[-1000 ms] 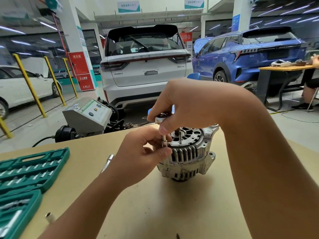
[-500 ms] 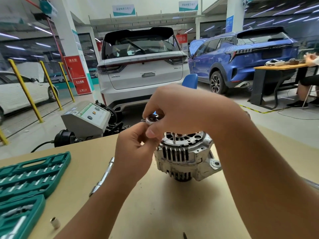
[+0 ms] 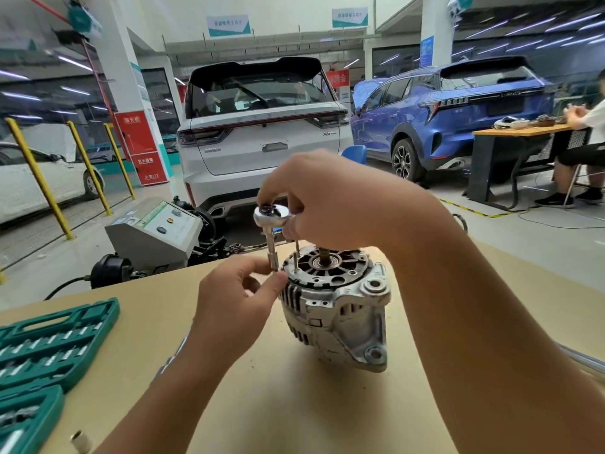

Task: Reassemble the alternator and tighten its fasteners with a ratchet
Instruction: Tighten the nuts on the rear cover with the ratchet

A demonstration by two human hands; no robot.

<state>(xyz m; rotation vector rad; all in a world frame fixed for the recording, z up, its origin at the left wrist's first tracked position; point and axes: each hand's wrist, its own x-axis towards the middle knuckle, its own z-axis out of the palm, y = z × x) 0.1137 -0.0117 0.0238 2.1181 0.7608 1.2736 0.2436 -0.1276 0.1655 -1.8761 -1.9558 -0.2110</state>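
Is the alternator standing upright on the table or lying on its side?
Upright: the alternator stands on the table with its shaft end pointing up, under the right hand; its mounting ears stick out sideways.

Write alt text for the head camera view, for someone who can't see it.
On a tan table, a person's right hand holds a ratchet upright beside an alternator while the left hand pinches its socket extension. A green socket case lies at left; parked cars stand behind.

Silver-grey alternator (image 3: 337,309) on a tan table (image 3: 294,404); teal socket case (image 3: 49,342); white car (image 3: 262,136); blue car (image 3: 451,116).
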